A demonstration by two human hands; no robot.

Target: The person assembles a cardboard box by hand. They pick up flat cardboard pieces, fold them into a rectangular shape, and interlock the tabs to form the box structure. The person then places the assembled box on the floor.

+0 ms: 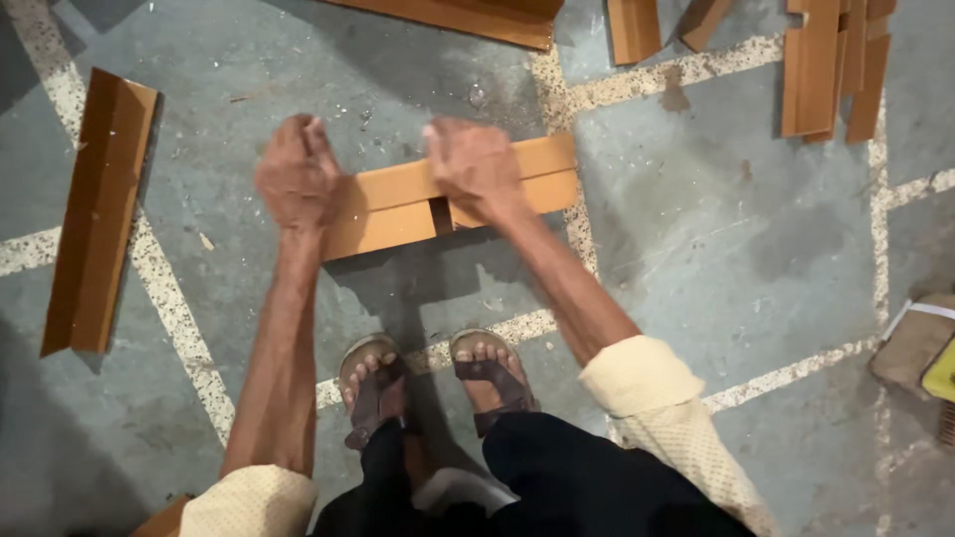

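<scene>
On floor ahead: my left hand (298, 179) & right hand (476, 167), fingers clamped on wooden assembly (398, 204), steadying both ends; loose boards (831, 65) far right.

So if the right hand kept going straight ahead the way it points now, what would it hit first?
Probably the big brown wooden panel lying beyond; the right hand rests on stacked orange-brown wooden strips, though depth is unclear.

Tiled floor (716, 239), seemingly wooden boards (99, 209)
</scene>
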